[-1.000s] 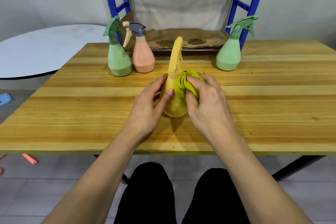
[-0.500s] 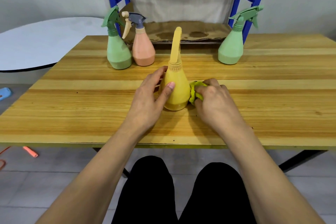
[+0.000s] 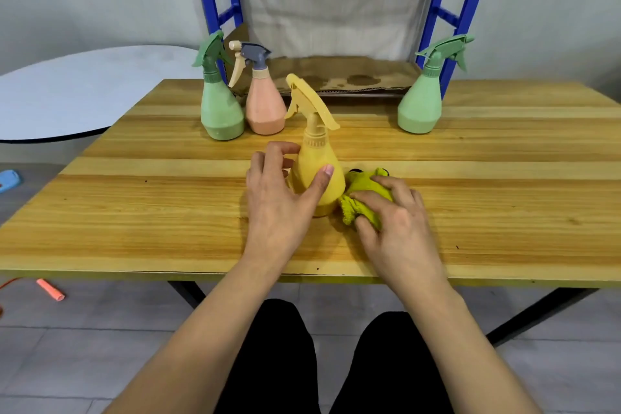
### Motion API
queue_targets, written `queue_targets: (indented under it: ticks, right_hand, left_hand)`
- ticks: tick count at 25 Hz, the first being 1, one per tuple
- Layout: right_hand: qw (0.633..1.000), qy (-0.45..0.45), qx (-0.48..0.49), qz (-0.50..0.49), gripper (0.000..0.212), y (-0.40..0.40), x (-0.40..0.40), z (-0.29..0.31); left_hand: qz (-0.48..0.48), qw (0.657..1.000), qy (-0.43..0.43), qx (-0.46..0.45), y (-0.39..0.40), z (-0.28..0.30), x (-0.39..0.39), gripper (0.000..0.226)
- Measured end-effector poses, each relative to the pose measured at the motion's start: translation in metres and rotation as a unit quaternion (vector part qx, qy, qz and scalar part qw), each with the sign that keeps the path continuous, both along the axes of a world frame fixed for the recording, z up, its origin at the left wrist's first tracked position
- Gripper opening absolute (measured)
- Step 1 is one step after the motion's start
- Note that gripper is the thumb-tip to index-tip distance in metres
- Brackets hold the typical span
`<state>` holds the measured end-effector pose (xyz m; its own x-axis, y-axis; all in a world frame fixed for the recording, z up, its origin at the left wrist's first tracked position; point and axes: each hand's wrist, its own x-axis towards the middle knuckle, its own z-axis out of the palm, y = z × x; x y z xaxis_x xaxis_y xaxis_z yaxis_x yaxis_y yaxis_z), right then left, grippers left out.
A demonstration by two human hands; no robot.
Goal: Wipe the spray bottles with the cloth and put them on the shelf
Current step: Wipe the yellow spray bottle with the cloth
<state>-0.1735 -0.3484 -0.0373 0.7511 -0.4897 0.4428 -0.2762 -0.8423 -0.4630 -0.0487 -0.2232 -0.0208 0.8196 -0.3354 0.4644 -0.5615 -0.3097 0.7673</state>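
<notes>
Nearest the front edge of the worktop [image 3: 134, 239], the right hand [image 3: 393, 232] lies over the bunched green cloth [image 3: 361, 193], fingers curled down onto it and pressing it to the wood just beside the yellow bottle [image 3: 317, 175]; the cloth touches the bottle's base, seemingly so the lower part of it can be rubbed. The left hand [image 3: 279, 195] steadies that bottle from the other side, thumb laid across its front and fingers bent round its far side, likely to keep it upright and from sliding under the wiping. The bottle stands near the middle of the worktop, its trigger pointing toward the back left corner. Farther back, toward the rear edge, a green bottle [image 3: 220, 107] and a pink bottle [image 3: 265, 101] stand touching or nearly so at the left, and another green bottle [image 3: 420, 101] stands well apart at the right, apparently waiting their turn. Behind the rear edge is the blue-framed shelf [image 3: 342, 77], lined with stained cardboard and holding no bottles yet.
</notes>
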Motion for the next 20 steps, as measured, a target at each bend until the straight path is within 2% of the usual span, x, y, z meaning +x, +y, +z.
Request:
queue_targets:
  ticks: [3, 6, 8, 12, 17, 20]
  right_hand:
    - [0.989, -0.087, 0.114, -0.039, 0.037, -0.003, 0.003, 0.0]
    - [0.961, -0.163, 0.208, -0.077, 0.035, -0.006, 0.012, 0.024]
    - [0.956, -0.181, 0.225, -0.058, 0.033, -0.001, 0.027, 0.046]
    - [0.981, -0.125, 0.144, 0.027, 0.031, 0.015, 0.046, 0.058]
    - [0.993, 0.015, 0.121, -0.004, 0.039, 0.0, 0.019, 0.017]
    - [0.993, -0.023, 0.119, -0.013, 0.038, 0.004, 0.024, 0.024]
  left_hand:
    - [-0.082, 0.995, 0.056, 0.018, 0.013, 0.008, 0.009, 0.048]
    - [-0.211, 0.967, 0.141, 0.03, 0.026, 0.009, 0.026, 0.045]
    - [-0.242, 0.96, 0.13, 0.047, 0.026, 0.006, 0.031, 0.049]
    - [-0.252, 0.964, 0.09, -0.002, 0.018, 0.002, 0.024, 0.047]
    - [-0.243, 0.968, 0.058, -0.008, 0.015, -0.004, 0.026, 0.049]
    - [-0.24, 0.969, 0.061, -0.002, 0.015, -0.006, 0.027, 0.049]
